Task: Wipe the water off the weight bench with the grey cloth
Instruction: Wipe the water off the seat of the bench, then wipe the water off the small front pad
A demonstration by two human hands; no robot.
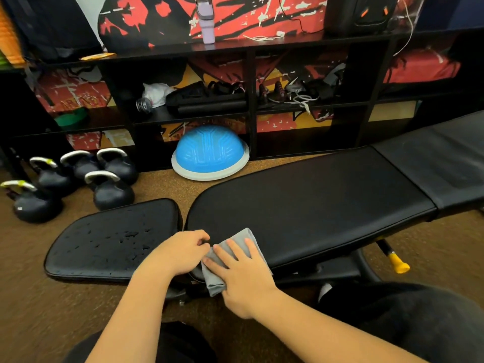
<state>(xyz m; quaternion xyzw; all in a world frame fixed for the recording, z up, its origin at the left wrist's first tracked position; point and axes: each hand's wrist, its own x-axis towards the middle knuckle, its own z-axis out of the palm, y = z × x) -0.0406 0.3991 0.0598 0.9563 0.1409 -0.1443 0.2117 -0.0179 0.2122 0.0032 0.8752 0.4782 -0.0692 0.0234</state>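
A black padded weight bench [314, 200] runs from the lower left to the upper right. Its small seat pad [110, 237] on the left carries scattered water drops. The long back pad looks dry. A folded grey cloth [242, 235] lies over the near left edge of the back pad and hangs down its side. My right hand [241, 273] presses flat on the cloth with fingers straight. My left hand [180, 251], fingers curled, pinches the cloth's left edge at the gap between the two pads.
Several black kettlebells [78, 179] stand on the brown carpet at the left. A blue half-ball trainer [209, 153] leans against the black shelf unit [251, 100] behind the bench. A yellow-tipped adjustment handle [396, 264] sticks out under the bench at the right.
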